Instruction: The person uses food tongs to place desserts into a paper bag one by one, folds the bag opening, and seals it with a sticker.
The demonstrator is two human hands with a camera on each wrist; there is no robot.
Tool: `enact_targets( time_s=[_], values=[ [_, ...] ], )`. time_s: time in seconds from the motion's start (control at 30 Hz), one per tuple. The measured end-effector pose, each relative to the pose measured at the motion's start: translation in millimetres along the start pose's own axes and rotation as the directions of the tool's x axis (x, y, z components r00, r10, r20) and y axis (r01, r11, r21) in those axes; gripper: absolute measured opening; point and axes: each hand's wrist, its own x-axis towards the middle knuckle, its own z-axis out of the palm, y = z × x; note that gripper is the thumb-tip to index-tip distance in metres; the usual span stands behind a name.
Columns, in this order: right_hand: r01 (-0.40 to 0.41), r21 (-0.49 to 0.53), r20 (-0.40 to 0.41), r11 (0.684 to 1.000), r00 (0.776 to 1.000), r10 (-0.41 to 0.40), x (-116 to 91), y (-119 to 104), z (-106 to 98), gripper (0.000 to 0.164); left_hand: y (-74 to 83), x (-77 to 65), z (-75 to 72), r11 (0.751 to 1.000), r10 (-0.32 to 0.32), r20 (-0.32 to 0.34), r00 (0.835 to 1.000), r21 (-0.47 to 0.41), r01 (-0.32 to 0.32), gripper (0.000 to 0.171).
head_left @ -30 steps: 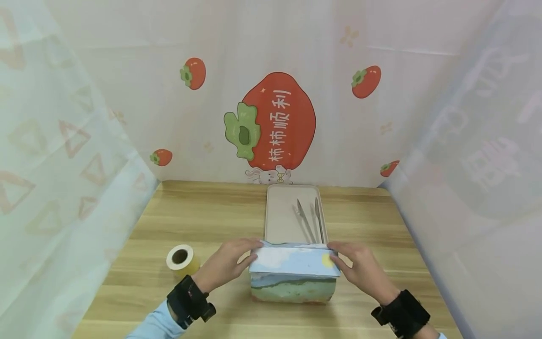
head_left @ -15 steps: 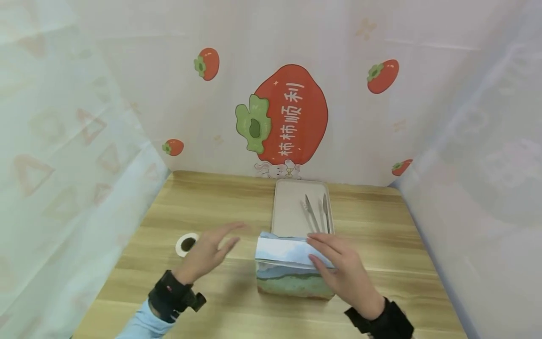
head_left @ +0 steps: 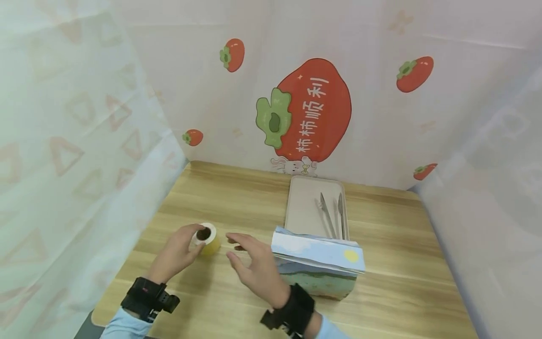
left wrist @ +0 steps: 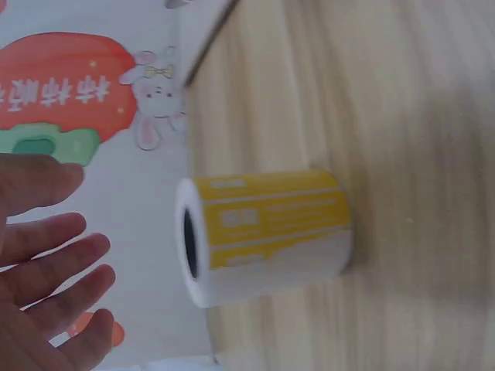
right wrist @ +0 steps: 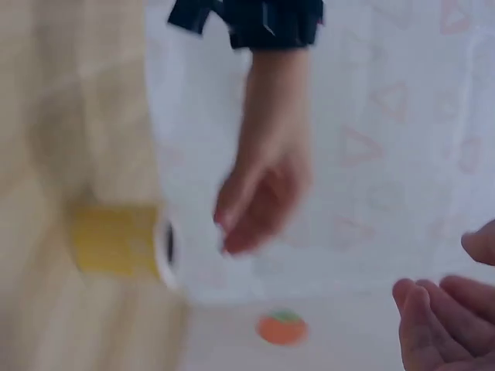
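A roll of yellow and white labels (head_left: 211, 246) stands upright on the wooden table, its dark core facing up. Just above it, my left hand (head_left: 174, 252) has its thumb and fingers spread; the left wrist view shows a gap between the fingers and the label roll (left wrist: 271, 224). My right hand (head_left: 261, 270) hangs in the air to the right of the roll, fingers loosely bent and holding nothing. Beside that hand stands a landscape-printed paper bag (head_left: 318, 249), its sky-blue top folded over towards the front. The right forearm hides the bag's lower left part.
Behind the bag lies a beige tray (head_left: 302, 207) bearing a fork (head_left: 327, 215) and a knife (head_left: 340, 212). White printed curtains (head_left: 203, 99) close off the back and both sides of the wooden table (head_left: 237, 197).
Both hands have let go of the bag's folded top. The left hand has moved left to above the label roll, and the right hand has followed leftward. The head view has turned left.
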Motion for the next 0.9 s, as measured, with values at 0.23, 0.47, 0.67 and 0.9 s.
enact_targets(
  time_s=[0.23,0.47,0.67,0.9],
  values=[
    [-0.462,0.261,-0.08,0.848,0.865,0.496,3,47,91,0.018,-13.5,-3.2,23.9,0.983,-0.008,0.024,1.0,0.184,0.004,0.044],
    [-0.591,0.288,-0.195,0.754,0.735,0.65,-15,111,136,0.012,-16.6,1.1,39.1,0.964,-0.077,0.034,0.996,0.258,0.066,0.039],
    [-0.579,0.311,-0.199,0.754,0.736,0.647,-15,126,154,0.013,-19.2,6.5,46.9,0.946,-0.134,0.071,0.988,0.306,0.106,0.034],
    [-0.523,0.35,-0.228,0.777,0.757,0.612,-15,130,169,0.014,-25.5,4.3,53.6,0.956,-0.085,0.01,0.996,0.284,0.079,0.023]
  ],
)
